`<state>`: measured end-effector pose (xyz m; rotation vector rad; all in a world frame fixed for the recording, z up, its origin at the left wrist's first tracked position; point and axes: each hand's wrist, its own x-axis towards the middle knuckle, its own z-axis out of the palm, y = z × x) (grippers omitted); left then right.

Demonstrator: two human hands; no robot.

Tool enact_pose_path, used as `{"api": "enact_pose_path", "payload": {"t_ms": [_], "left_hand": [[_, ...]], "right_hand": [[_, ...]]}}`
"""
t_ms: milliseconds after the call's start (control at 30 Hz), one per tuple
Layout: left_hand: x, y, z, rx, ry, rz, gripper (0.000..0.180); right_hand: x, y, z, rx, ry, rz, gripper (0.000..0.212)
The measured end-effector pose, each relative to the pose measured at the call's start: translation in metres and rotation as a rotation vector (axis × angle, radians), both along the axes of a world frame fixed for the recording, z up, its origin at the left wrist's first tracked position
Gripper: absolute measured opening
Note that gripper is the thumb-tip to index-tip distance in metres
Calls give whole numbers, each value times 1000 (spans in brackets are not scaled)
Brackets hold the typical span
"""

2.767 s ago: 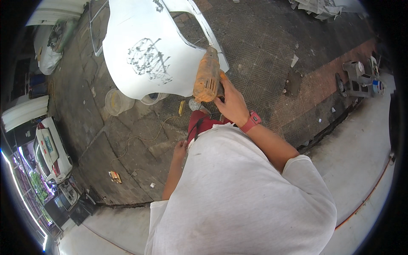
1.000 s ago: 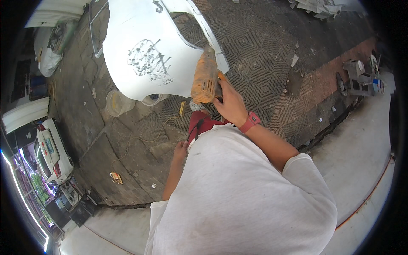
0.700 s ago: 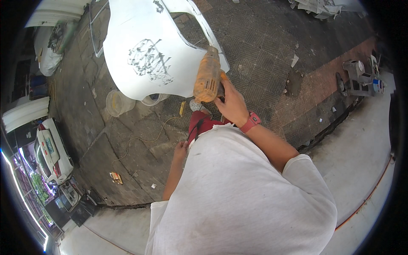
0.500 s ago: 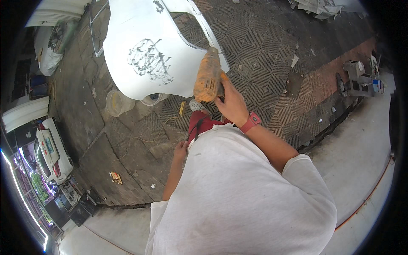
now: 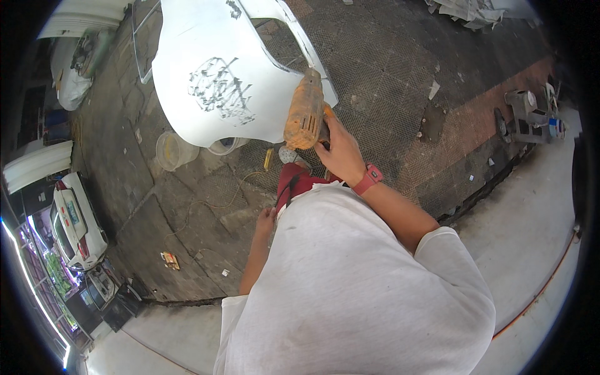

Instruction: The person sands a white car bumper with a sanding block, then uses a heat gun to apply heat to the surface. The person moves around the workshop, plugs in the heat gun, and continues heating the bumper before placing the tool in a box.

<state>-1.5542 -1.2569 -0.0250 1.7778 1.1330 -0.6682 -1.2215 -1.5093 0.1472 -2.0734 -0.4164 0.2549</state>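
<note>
My right hand is closed around the grip of a worn orange heat gun. Its nozzle points away from me, over the near right edge of a white car body panel. Dark scribble-like marks cover the middle of the panel, and an opening shows at its far right. Low at my left side, my left hand is closed beside my red trousers. A dark cord runs across the trousers to its fingers; the grip itself is partly hidden.
Two buckets, one of them translucent, stand by the panel's near edge. A yellow cord trails over the dark floor. To the left is a white car; at right, a grey step stool with small containers.
Almost nothing differs. The heat gun's rear has tilted very slightly to the left; my left hand stays where it was.
</note>
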Motion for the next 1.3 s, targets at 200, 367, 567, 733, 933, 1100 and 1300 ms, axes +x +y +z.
{"api": "enact_pose_path", "payload": {"t_ms": [200, 367, 567, 733, 933, 1100, 1300], "left_hand": [[6, -4, 3, 56, 6, -28, 45], [12, -6, 10, 20, -11, 48, 42], [1, 2, -4, -5, -95, 24, 37], [10, 0, 10, 1, -26, -8, 38], [10, 0, 11, -1, -12, 28, 39], [22, -3, 27, -5, 1, 17, 37], [16, -7, 28, -14, -55, 28, 35]], "right_hand": [[9, 11, 15, 27, -34, 10, 50], [24, 25, 26, 78, -109, -7, 48], [19, 17, 26, 64, -36, -2, 47], [7, 0, 5, 33, 50, -14, 48], [5, -11, 12, 106, 173, -104, 55], [23, -5, 2, 406, 14, -214, 41], [82, 10, 55, 815, 580, -214, 20]]}}
